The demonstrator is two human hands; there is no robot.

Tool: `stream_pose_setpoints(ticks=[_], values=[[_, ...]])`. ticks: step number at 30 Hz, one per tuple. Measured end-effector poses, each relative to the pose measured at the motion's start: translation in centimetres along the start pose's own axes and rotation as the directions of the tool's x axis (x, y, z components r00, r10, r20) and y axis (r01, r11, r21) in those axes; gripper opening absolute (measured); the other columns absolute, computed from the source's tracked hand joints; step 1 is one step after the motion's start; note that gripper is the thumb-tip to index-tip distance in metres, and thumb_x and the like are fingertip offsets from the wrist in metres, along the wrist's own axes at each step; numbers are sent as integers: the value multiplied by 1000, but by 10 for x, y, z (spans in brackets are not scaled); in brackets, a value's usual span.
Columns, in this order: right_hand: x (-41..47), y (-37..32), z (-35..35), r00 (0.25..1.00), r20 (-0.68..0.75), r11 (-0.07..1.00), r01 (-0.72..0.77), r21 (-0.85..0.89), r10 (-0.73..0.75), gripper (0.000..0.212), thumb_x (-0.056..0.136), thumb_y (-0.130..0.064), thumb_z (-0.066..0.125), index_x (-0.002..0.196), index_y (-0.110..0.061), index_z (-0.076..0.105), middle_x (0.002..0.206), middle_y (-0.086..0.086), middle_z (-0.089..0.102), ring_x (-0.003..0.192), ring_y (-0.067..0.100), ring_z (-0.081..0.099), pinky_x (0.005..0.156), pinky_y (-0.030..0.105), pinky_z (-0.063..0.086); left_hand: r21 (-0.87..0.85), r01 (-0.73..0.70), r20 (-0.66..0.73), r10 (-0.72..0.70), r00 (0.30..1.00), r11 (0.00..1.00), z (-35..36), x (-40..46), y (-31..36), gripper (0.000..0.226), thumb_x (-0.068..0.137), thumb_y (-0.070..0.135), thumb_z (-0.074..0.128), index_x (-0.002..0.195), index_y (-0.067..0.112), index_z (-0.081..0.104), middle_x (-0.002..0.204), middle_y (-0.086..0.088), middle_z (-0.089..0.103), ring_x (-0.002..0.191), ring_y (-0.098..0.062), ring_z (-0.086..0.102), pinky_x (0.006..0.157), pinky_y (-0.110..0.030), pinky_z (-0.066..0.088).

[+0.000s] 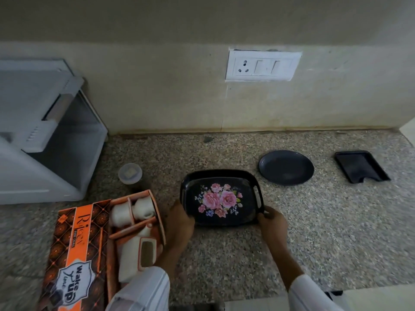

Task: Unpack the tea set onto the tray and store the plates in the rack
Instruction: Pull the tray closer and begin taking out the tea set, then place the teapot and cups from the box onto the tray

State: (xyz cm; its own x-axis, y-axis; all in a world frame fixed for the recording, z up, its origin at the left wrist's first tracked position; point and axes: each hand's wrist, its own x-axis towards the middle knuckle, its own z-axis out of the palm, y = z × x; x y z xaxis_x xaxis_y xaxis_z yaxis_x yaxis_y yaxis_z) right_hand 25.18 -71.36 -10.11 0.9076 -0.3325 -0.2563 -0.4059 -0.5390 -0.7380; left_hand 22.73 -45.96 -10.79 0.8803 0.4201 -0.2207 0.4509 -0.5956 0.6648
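Note:
A black tray [251, 178] with pink roses painted on it lies on the speckled counter in the middle. My left hand [180, 222] grips its near left corner and my right hand [272, 223] grips its near right corner. To the left stands an open orange tea set box [74, 250] with white cups [132, 211] and a white pot [134, 252] inside. A round dark plate [286, 167] rests right of the tray, and a square dark plate [360, 168] lies further right. A grey plastic rack [45, 135] stands at the far left.
A small clear lidded container [130, 173] sits between the rack and the box. A white socket and switch panel [262, 65] is on the wall behind. Bare speckled counter stretches in front of the tray and to its right.

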Motion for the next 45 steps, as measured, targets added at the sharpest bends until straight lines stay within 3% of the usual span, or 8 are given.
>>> stream_pose_setpoints(ticks=[12,19,24,27,35,38,42,45], values=[[-34,34,-20,1000,5,1000,14,-5,-14,33,91,-3,63,123,-8,71,97,14,78,49,16,59,41,11,41,-11,-76,-65,75,995,997,2,-68,-10,18,85,21,66,99,31,64,94,16,65,85,-7,62,76,-22,45],[-57,2,-15,975,-120,978,174,-119,-188,50,92,-30,68,137,-16,54,128,12,59,104,30,64,84,43,57,163,-70,-119,90,989,984,-23,-89,-2,45,83,29,54,129,23,54,119,-1,65,106,-22,63,90,-37,53],[-135,-82,36,841,363,894,446,-46,-401,23,93,-43,63,113,-33,64,87,-13,70,79,8,68,72,32,56,75,-190,-347,204,915,979,-86,-111,-35,42,85,20,56,127,14,63,121,-7,68,111,-26,61,98,-35,44],[-187,-110,83,684,561,757,637,-146,-466,50,88,-68,44,109,-27,64,90,-6,72,83,15,70,69,31,55,53,-156,-422,164,892,986,-117,-110,-74,43,87,25,44,126,18,61,124,-5,64,115,-26,59,99,-40,47],[-227,-122,136,697,623,676,652,-343,-356,66,95,-52,50,149,-17,37,155,17,31,137,36,37,105,42,40,80,-142,-385,162,909,987,-129,-100,-143,54,101,37,31,140,8,54,145,-13,53,136,-31,47,114,-46,37],[-243,-118,150,721,623,734,595,-329,-305,74,93,-52,53,155,-21,28,154,25,29,135,43,41,106,45,42,60,-178,-362,187,913,982,-121,-99,-158,52,101,32,30,141,7,54,150,-11,49,142,-28,41,117,-48,33],[-254,-112,160,719,624,735,594,-326,-305,62,79,-45,59,132,-13,59,110,24,71,98,39,71,84,49,61,26,-221,-366,215,906,975,-120,-97,-164,53,102,31,28,140,4,54,150,-11,49,144,-27,39,118,-49,31],[-248,-123,147,702,596,751,617,-235,-390,55,85,-43,59,135,-19,57,130,16,59,115,36,60,96,42,54,-40,-233,-386,200,901,972,-123,-97,-163,52,101,29,30,139,2,54,148,-13,51,142,-29,41,119,-46,31]])
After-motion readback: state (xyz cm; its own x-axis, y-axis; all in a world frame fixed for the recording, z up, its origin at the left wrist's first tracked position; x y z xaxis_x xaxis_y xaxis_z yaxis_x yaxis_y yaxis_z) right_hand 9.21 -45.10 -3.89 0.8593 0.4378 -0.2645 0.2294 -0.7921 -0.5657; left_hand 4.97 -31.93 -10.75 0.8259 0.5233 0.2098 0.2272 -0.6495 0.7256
